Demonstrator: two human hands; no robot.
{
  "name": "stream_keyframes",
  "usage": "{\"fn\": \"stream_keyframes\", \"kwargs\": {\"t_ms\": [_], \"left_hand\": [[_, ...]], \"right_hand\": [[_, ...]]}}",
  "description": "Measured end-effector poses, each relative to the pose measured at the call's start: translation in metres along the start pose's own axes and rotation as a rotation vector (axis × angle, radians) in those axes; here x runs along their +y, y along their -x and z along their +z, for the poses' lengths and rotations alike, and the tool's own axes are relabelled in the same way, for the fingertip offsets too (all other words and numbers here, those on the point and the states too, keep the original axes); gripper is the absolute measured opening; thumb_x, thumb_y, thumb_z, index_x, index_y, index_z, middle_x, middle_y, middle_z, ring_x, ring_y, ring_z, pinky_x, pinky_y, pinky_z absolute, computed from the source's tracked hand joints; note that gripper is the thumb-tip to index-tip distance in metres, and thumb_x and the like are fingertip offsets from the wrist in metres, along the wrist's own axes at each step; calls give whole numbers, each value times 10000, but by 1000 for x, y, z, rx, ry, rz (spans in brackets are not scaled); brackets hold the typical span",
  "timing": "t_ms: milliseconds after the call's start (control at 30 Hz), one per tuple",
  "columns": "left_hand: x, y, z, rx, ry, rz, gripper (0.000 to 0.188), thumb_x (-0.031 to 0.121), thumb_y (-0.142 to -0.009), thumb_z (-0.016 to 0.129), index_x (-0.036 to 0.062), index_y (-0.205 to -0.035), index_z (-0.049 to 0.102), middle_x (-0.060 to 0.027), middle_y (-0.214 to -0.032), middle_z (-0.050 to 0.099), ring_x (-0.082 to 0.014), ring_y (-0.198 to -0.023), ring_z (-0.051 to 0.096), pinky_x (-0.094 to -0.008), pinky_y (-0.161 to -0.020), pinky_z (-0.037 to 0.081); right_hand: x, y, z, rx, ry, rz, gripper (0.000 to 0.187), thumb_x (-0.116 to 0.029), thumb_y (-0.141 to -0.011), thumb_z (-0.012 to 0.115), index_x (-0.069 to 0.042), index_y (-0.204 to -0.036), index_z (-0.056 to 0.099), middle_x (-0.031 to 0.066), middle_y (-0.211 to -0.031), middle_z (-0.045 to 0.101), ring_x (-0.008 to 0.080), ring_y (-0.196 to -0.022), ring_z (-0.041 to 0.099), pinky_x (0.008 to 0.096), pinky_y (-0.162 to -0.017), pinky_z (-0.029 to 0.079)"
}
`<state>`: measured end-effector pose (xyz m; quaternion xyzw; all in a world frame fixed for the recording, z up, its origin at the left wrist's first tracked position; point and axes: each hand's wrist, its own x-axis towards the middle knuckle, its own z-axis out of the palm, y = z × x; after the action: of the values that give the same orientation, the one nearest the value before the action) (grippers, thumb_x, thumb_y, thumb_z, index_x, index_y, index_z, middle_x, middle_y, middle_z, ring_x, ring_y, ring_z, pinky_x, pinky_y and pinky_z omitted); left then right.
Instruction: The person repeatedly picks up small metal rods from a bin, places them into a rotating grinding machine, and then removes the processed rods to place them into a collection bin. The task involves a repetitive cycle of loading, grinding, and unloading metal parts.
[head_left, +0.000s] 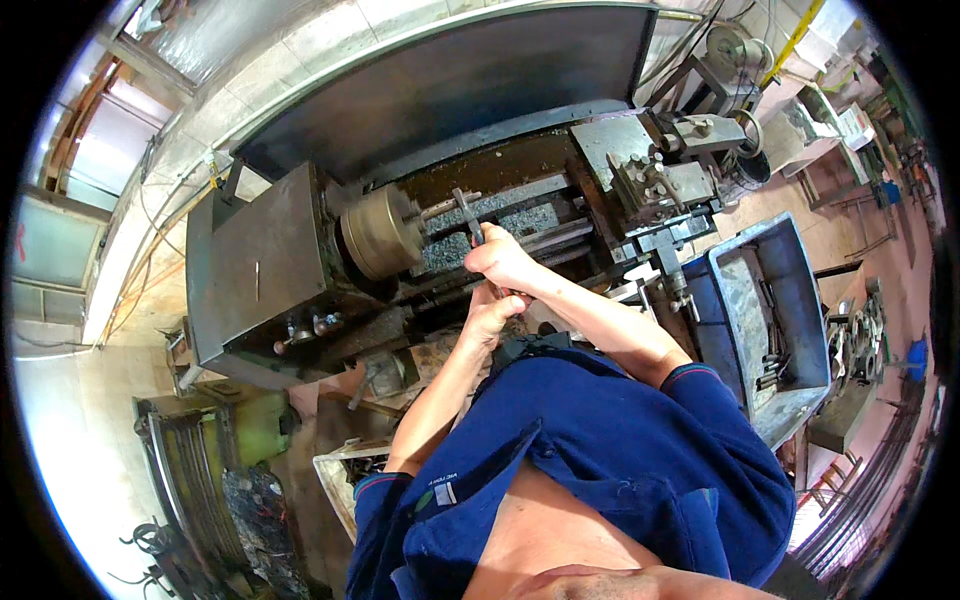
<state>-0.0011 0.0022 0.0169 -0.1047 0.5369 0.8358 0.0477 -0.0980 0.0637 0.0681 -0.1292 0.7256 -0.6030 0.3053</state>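
Note:
Both of my hands are closed around a slim flat metal tool [468, 213], held over the lathe bed. Its far end reaches the thin round workpiece [438, 208] that sticks out of the lathe chuck [382, 233]; whether they touch is hard to tell. My right hand [502, 262] grips the tool's middle. Nearer my body, my left hand [490, 316] is wrapped round its lower end. Fingers cover much of the tool, so its exact kind cannot be made out. The chuck's surface and jaws look smeared.
Left of the chuck stands the grey headstock [255, 280] with control levers [300, 335]. The tool post and carriage [660, 185] sit to the right. Metal chips [525, 222] lie in the bed. A blue crate [740, 380] with metal pieces is at my right; a splash guard [450, 80] rises behind.

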Motion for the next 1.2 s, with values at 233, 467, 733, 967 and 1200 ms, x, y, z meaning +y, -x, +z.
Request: {"fn": "stream_keyframes", "kwargs": {"t_ms": [233,467,733,967,1200], "left_hand": [[-7,-16,10,-89,-76,-30,461,207,-603,672,-19,-976,523,-47,-782,577,-132,-691,553,-245,-556,448],[-8,-22,39,-172,-480,-87,653,153,-530,734,-10,-1096,452,-83,-937,587,-182,-873,564,-285,-760,452],[-40,6,80,-307,-973,39,845,306,-463,786,27,-1169,415,-171,-1004,551,-289,-931,562,-379,-795,454],[-10,27,103,-536,-873,240,700,311,-662,698,9,-1230,424,-140,-993,578,-251,-818,592,-345,-737,474],[-43,96,-11,210,-770,30,437,174,-742,636,-10,-1121,524,-73,-798,618,-113,-663,559,-263,-615,461]], "right_hand": [[23,-4,-18,120,-128,-52,150,-86,-614,567,-30,-718,473,10,-636,458,108,-604,421,282,-517,364],[54,34,-50,300,-372,-112,194,14,-610,522,-55,-787,481,-17,-678,456,104,-628,445,251,-547,359],[60,142,-67,568,-454,-2,305,13,-642,518,-33,-943,537,11,-748,537,110,-653,499,256,-575,409],[83,202,-104,761,-625,-64,201,-83,-737,532,-28,-922,590,-31,-575,479,59,-403,367,216,-353,273],[135,274,-223,682,-1257,-206,383,-102,-786,441,107,-1107,434,83,-781,499,43,-445,298,188,-403,267]]}}
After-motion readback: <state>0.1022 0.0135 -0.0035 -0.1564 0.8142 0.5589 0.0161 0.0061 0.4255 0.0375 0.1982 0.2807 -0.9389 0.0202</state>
